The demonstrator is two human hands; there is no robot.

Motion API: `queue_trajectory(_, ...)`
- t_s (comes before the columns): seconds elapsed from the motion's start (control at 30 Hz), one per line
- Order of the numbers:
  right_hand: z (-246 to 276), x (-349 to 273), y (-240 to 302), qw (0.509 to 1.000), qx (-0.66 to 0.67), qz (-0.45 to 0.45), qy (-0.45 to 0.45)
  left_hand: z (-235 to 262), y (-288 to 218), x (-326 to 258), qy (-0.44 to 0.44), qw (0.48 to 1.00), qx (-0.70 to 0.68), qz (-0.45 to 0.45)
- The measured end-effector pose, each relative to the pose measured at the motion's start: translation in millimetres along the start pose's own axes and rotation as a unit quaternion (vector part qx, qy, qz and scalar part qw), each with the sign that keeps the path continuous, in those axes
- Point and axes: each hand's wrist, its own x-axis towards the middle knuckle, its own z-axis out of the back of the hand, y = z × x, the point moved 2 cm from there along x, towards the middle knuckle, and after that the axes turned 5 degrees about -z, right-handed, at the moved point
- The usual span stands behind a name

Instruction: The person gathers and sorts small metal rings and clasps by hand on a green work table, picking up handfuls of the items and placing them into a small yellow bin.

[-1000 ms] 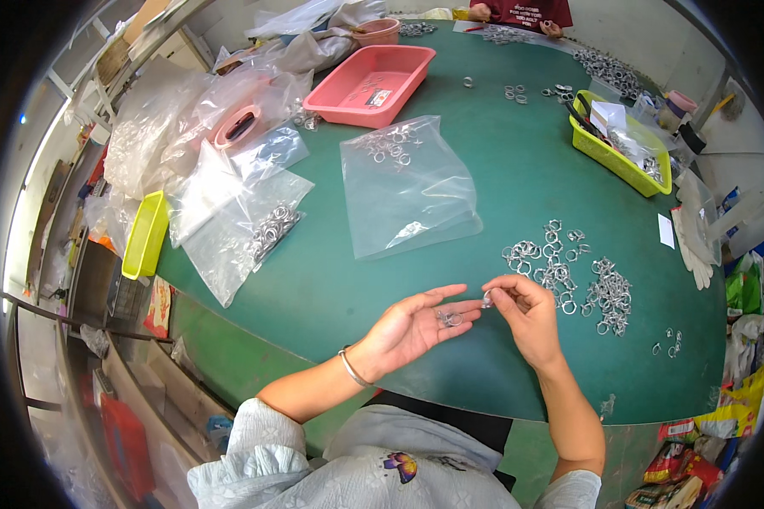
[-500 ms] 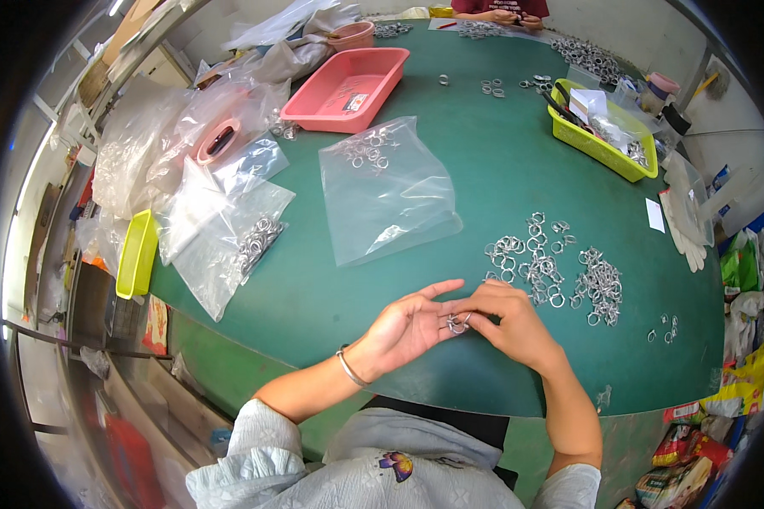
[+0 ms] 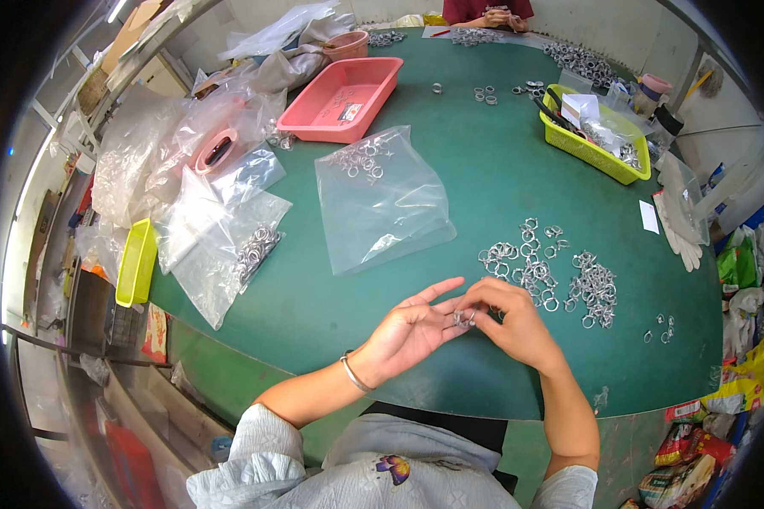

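Observation:
Palm up, my left hand [image 3: 403,335] has its fingers stretched out over the near part of the green table. Small silvery metal rings [image 3: 463,319] lie against its fingertips. My right hand [image 3: 511,321] bends over them from the right, thumb and fingers closed in a pinch on a metal ring; its exact shape is partly hidden. Just beyond my right hand is a loose spread of similar rings [image 3: 530,265], and to its right a denser pile of rings [image 3: 594,290]. A few more rings [image 3: 666,329] lie farther right.
A clear plastic bag [image 3: 386,208] with rings in it lies mid-table. Left are another ring-filled bag [image 3: 257,254], a yellow-green tray [image 3: 136,263] and heaped plastic. Farther back stand a pink tray [image 3: 314,129] and a yellow-green basket [image 3: 598,157]. Another person [image 3: 488,15] sits at the far edge.
The whole view has shifted slightly. My right fingers have moved a little on the rings at my left fingertips; my left hand keeps its outstretched pose.

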Motion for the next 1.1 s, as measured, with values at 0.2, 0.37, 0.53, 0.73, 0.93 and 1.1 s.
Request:
queue_trajectory(0.2,4.8,0.0,-3.5,0.985,0.125,-0.113,-0.039,4.5,7.8,3.1,-0.021,0.999,0.046,0.006)
queue_trajectory(0.37,3.3,-1.9,-10.5,0.994,0.050,-0.060,-0.077,3.9,15.4,6.6,-0.033,0.996,0.065,0.053)
queue_trajectory(0.53,1.2,-7.4,0.4,0.990,-0.076,-0.004,-0.117,-3.8,19.2,17.6,-0.022,0.995,0.078,0.060)
queue_trajectory(0.73,28.4,-20.7,7.4,0.997,-0.025,-0.042,-0.064,-10.5,22.3,26.0,-0.022,0.984,0.157,0.082)
queue_trajectory(0.93,94.1,-50.9,-31.8,0.992,-0.045,-0.050,-0.107,-26.4,20.8,63.6,-0.022,0.956,0.245,0.159)
queue_trajectory(1.1,165.6,-64.1,-58.0,0.951,-0.147,-0.063,-0.264,-52.6,23.9,145.6,0.011,0.924,0.347,0.161)
